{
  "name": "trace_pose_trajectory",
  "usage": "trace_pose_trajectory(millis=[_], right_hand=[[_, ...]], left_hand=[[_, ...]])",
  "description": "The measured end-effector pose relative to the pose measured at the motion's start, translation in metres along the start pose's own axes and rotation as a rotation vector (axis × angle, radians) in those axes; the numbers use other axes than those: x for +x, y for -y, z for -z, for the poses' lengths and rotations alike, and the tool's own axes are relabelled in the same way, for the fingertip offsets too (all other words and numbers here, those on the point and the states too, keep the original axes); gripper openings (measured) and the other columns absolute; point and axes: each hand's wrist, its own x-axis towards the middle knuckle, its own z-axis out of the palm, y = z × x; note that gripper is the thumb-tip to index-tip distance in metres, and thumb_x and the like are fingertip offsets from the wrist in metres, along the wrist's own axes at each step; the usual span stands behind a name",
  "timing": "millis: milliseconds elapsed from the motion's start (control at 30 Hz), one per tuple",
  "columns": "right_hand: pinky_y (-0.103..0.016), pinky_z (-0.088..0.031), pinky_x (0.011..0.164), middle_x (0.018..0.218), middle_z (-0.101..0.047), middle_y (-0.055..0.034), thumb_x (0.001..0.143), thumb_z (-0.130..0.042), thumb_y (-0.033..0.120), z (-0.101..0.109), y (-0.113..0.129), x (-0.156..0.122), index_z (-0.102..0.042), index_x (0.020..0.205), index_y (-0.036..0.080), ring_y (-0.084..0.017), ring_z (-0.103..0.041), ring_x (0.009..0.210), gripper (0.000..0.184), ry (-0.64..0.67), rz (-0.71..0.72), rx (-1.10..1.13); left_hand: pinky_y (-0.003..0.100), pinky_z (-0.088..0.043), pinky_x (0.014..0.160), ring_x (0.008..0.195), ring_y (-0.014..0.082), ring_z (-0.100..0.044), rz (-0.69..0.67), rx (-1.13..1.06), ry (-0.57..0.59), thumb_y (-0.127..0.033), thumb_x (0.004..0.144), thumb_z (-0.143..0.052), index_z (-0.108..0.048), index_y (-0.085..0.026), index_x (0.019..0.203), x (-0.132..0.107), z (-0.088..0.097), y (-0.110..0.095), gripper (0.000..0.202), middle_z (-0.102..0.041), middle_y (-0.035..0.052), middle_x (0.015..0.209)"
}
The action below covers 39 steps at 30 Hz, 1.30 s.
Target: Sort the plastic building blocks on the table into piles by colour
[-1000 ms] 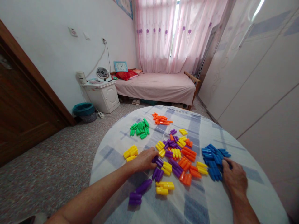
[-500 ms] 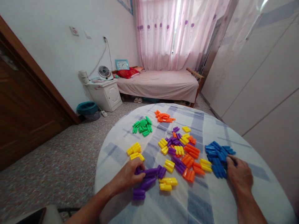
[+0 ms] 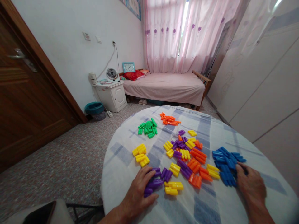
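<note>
The step in hand looks to be gathering purple pieces [image 3: 155, 184] into a group of their own, left of and nearer the person than the mixed heap [image 3: 193, 165] on the cloth-covered surface [image 3: 125, 172]. The left hand [image 3: 136, 193] arches over these pieces with thumb and fingers apart and touching them; whether it grips any cannot be told. The right hand [image 3: 252, 185] rests against the blue pile [image 3: 225, 161], right of the mixed heap, its fingers curled; I cannot tell if it is clamped on a piece. The next move would seem to call for lifting the left hand clear without spreading the purple pieces, then picking by colour from the mixed heap, where purple, yellow and orange overlap. Counted: two hands, one blue pile, one green pile [image 3: 148, 128] beyond and left of the mixed heap, one orange pile [image 3: 170, 119] beyond it, and one yellow cluster [image 3: 139, 150] to its left. Single pieces overlap too much to count surely, and those under the left hand are partly hidden.
</note>
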Motion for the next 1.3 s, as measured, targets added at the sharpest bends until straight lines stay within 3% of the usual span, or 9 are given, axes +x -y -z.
trace_pose_trajectory(millis=[100,267,433,533,667,900,1100,1200,1300], right_hand=[[-0.043,-0.043,0.085,0.12,-0.055,-0.0168,0.085,-0.022,0.053,0.002,0.002,-0.001,-0.061,0.115,0.02,-0.034,-0.052,0.109,0.06,0.016,-0.013,-0.004],[-0.043,-0.043,0.085,0.121,-0.055,-0.0162,0.085,-0.02,0.054,0.002,0.003,-0.001,-0.061,0.115,0.02,-0.035,-0.052,0.11,0.061,0.001,-0.011,-0.018],[-0.043,-0.043,0.083,0.119,-0.057,-0.0149,0.085,-0.022,0.054,-0.001,0.001,-0.001,-0.062,0.114,0.021,-0.035,-0.053,0.107,0.06,-0.01,-0.011,-0.011],[-0.042,-0.043,0.083,0.117,-0.057,-0.0152,0.086,-0.023,0.052,0.0,0.001,-0.001,-0.062,0.114,0.02,-0.034,-0.053,0.106,0.058,-0.018,0.007,0.008],[-0.043,-0.043,0.084,0.118,-0.057,-0.0159,0.086,-0.025,0.05,0.001,0.001,-0.001,-0.062,0.113,0.019,-0.033,-0.053,0.106,0.056,-0.014,0.002,0.013],[-0.043,-0.041,0.087,0.118,-0.056,-0.0171,0.086,-0.026,0.049,0.0,0.001,-0.001,-0.062,0.113,0.019,-0.033,-0.051,0.11,0.054,-0.023,0.005,0.014],[-0.041,-0.041,0.087,0.115,-0.057,-0.0159,0.086,-0.028,0.048,0.001,0.0,-0.002,-0.062,0.113,0.017,-0.032,-0.052,0.108,0.053,-0.035,0.037,0.034],[-0.042,-0.041,0.084,0.114,-0.057,-0.0168,0.086,-0.03,0.046,0.001,0.0,-0.002,-0.063,0.113,0.017,-0.033,-0.052,0.107,0.052,-0.03,0.043,0.056],[-0.042,-0.041,0.084,0.114,-0.057,-0.0165,0.086,-0.03,0.046,0.0,0.0,-0.002,-0.063,0.112,0.017,-0.033,-0.052,0.106,0.051,-0.028,0.033,0.065]], left_hand=[[0.048,-0.039,0.106,0.126,0.0288,-0.044,-0.03,0.011,-0.089,-0.039,0.081,-0.059,-0.046,-0.027,0.13,0.01,0.009,-0.001,0.052,-0.048,0.0102,0.136],[0.046,-0.037,0.106,0.125,0.0244,-0.044,0.008,0.167,-0.373,-0.024,0.087,-0.048,-0.053,-0.026,0.121,0.031,0.042,0.018,0.035,-0.05,0.0086,0.131],[0.053,-0.027,0.11,0.138,0.0335,-0.023,-0.037,0.289,-0.162,-0.037,0.076,-0.064,-0.048,-0.025,0.131,0.053,0.055,0.06,0.059,-0.028,0.0109,0.149],[0.052,-0.028,0.11,0.138,0.033,-0.023,-0.022,0.238,-0.025,-0.043,0.075,-0.066,-0.045,-0.024,0.134,0.061,0.051,0.078,0.066,-0.026,0.0125,0.151],[0.052,-0.026,0.11,0.138,0.0345,-0.024,-0.105,0.209,0.024,-0.053,0.065,-0.073,-0.045,-0.023,0.135,0.064,0.048,0.086,0.081,-0.025,0.0153,0.151],[0.048,-0.03,0.109,0.135,0.0306,-0.031,-0.104,0.223,-0.053,-0.04,0.071,-0.07,-0.048,-0.021,0.132,0.082,0.044,0.086,0.067,-0.031,0.0157,0.148],[0.05,-0.029,0.109,0.134,0.0315,-0.032,-0.06,0.269,-0.097,-0.043,0.072,-0.068,-0.05,-0.02,0.13,0.113,0.038,0.082,0.064,-0.033,0.0147,0.147],[0.052,-0.025,0.11,0.137,0.0319,-0.027,-0.04,0.284,-0.156,-0.044,0.078,-0.062,-0.05,-0.019,0.128,0.109,0.042,0.066,0.057,-0.032,0.0142,0.147],[0.046,-0.027,0.111,0.137,0.0252,-0.029,-0.093,0.218,-0.15,-0.038,0.088,-0.048,-0.049,-0.022,0.129,0.085,0.048,0.032,0.044,-0.036,0.0112,0.146]])
